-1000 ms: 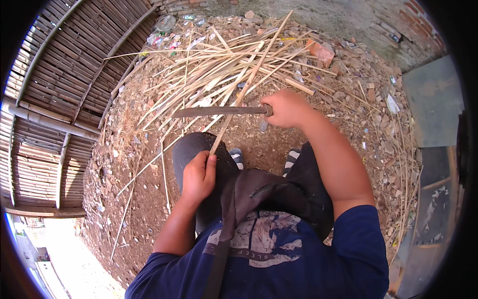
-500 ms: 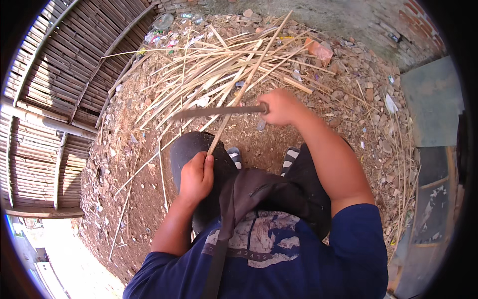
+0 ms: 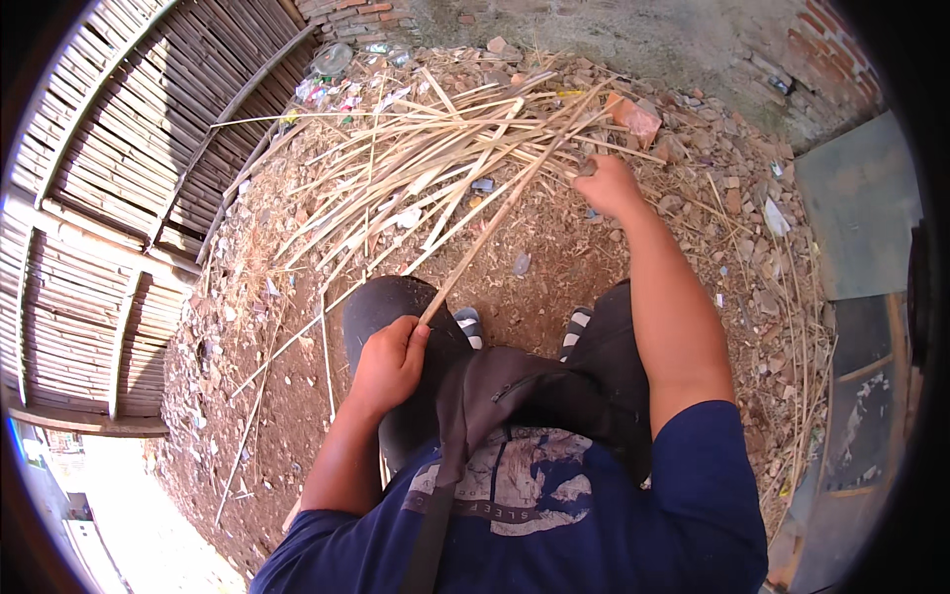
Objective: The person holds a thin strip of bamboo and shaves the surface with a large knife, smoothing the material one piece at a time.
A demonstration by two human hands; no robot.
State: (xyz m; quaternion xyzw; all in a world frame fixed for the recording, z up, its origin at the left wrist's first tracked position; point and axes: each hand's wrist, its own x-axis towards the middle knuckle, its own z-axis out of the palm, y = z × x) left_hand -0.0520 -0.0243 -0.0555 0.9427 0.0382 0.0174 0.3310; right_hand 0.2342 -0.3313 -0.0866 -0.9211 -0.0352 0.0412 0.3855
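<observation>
My left hand (image 3: 391,364) is closed around the near end of a long bamboo strip (image 3: 495,223), close to my left knee. The strip slants away to the far right over a heap of bamboo strips (image 3: 416,148) on the ground. Farther out, my right hand (image 3: 612,188) grips the handle of a machete (image 3: 587,168), beside the far part of the held strip. The blade is hard to make out against the heap.
Rubble and litter cover the ground around the heap, with an orange brick chunk (image 3: 633,119) at its right. A bamboo slat wall (image 3: 129,148) stands left, a plastered brick wall (image 3: 643,49) behind. Grey-green panels (image 3: 861,213) lean at the right.
My right hand has moved away from me and to the right, taking the machete from the strip's middle toward its far end. My left hand keeps hold of the strip, nearly in place.
</observation>
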